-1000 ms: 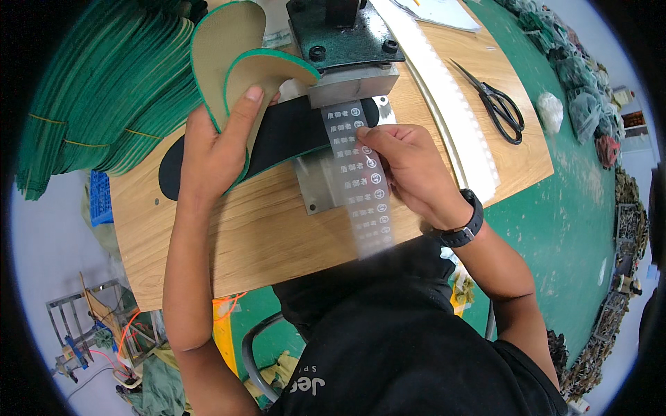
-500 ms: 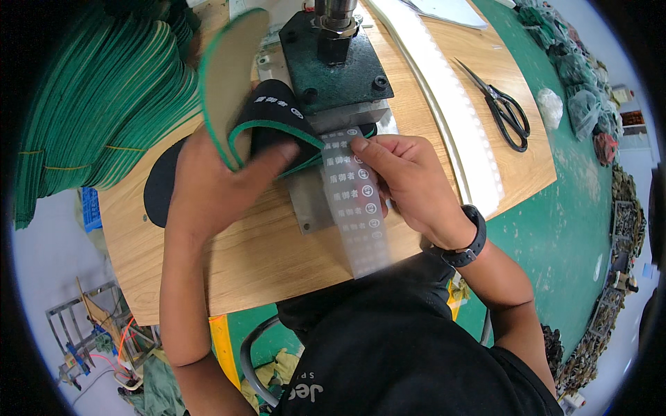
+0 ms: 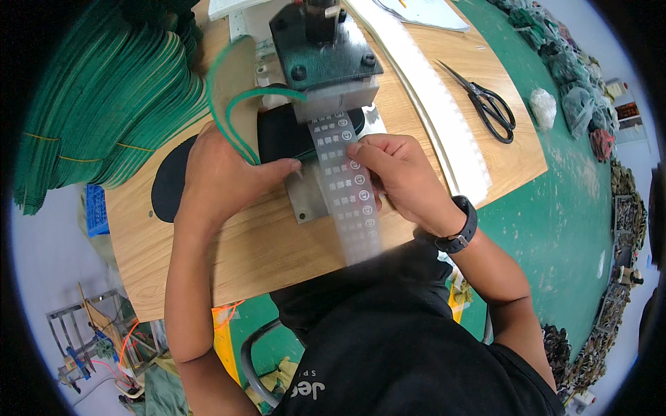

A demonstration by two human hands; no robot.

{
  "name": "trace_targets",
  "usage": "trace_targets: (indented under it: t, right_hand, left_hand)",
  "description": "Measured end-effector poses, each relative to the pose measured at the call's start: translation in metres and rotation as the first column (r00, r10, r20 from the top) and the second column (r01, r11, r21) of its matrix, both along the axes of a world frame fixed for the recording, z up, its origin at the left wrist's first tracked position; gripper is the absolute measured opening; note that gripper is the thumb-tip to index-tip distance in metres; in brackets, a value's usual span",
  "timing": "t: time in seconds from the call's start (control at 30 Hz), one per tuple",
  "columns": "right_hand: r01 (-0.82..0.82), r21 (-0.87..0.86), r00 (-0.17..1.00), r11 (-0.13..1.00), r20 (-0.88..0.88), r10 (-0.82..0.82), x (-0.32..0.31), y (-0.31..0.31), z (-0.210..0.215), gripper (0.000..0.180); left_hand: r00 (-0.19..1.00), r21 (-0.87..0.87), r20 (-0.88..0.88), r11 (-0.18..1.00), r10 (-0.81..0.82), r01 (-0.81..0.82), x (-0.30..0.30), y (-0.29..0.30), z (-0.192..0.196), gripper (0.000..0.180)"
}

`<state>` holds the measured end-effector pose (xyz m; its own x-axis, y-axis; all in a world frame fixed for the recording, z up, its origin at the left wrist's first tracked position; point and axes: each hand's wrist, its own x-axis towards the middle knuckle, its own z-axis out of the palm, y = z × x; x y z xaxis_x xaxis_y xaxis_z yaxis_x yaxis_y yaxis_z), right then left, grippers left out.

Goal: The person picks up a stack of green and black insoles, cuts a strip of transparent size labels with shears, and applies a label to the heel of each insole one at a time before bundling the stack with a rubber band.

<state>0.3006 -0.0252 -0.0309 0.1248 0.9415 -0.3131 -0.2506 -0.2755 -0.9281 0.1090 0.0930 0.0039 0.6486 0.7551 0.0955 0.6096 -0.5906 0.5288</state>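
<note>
My left hand (image 3: pixel 225 170) holds a bent insole (image 3: pixel 232 69) with a green edge and a tan underside; its fingers are largely hidden behind it. The left thumb points toward a black insole piece (image 3: pixel 281 132) lying under the metal head of a press (image 3: pixel 326 59). Between thumb and fingers, my right hand (image 3: pixel 395 173) pinches a translucent transfer film strip (image 3: pixel 343 184) with rows of white printing. The strip runs from beneath the press head toward the table's front edge. Another black insole part (image 3: pixel 170 180) shows left of my left hand.
A tall stack of green-edged sheets (image 3: pixel 125 104), tied with bands, stands at the left. Black-handled scissors (image 3: pixel 489 107) lie right of a long white strip bundle (image 3: pixel 430 104) on the wooden table (image 3: pixel 243 267). Plastic bags (image 3: pixel 579 104) line the floor at the far right.
The black insole, curled up with its white print showing before, now lies flatter under the press head. My left thumb has come down beside it. The right hand keeps its pinch on the strip.
</note>
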Motion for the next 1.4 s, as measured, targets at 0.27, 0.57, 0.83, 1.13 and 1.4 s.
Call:
trace_targets:
  t: [0.27,0.57,0.83,1.13,1.4]
  right_hand:
    - [0.281,0.103,0.959,0.954,-0.061,-0.276,0.001,-0.026,0.002,0.022]
    - [0.299,-0.004,0.928,0.954,-0.232,-0.292,0.007,-0.005,-0.002,0.021]
    - [0.068,0.005,0.997,0.998,-0.048,-0.068,0.001,-0.003,0.0,0.028]
    - [0.024,-0.071,1.0,0.997,-0.004,-0.024,-0.004,0.004,0.003,0.03]
    - [0.038,-0.058,0.999,0.998,0.003,-0.038,-0.002,0.005,0.0,0.031]
  left_hand:
    - [0.984,-0.021,0.176,1.0,-0.017,0.021,-0.007,0.003,-0.005,0.061]
    - [0.947,-0.101,0.317,0.991,-0.053,0.09,-0.019,0.016,-0.005,0.034]
    - [0.82,-0.278,0.526,0.957,0.227,-0.086,-0.032,0.022,-0.016,0.017]
    - [0.77,-0.287,0.596,0.956,0.226,-0.058,-0.029,0.018,-0.012,0.016]
    - [0.802,-0.311,0.538,0.945,0.261,-0.099,-0.029,0.018,-0.012,0.02]
